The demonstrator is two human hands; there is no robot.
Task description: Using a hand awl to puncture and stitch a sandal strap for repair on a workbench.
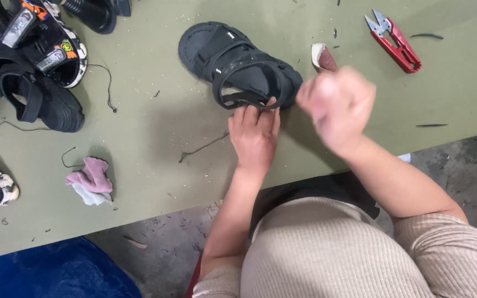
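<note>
a black strappy rubber sandal (238,66) lies near the middle of the olive-green desk (155,149), heel toward the near edge. the left hand (255,135) rests flat beside that heel, its fingers (265,113) pinching the lowest strap. the right hand (338,107) hovers just right of the sandal, blurred, fingers clenched in a fist; whether it holds anything i cannot tell. the sandal looks light, with a stiff sole and pliable straps, so the straps or sole edge seem the surest hold. red thread snips (396,41) lie toward the far right corner.
</note>
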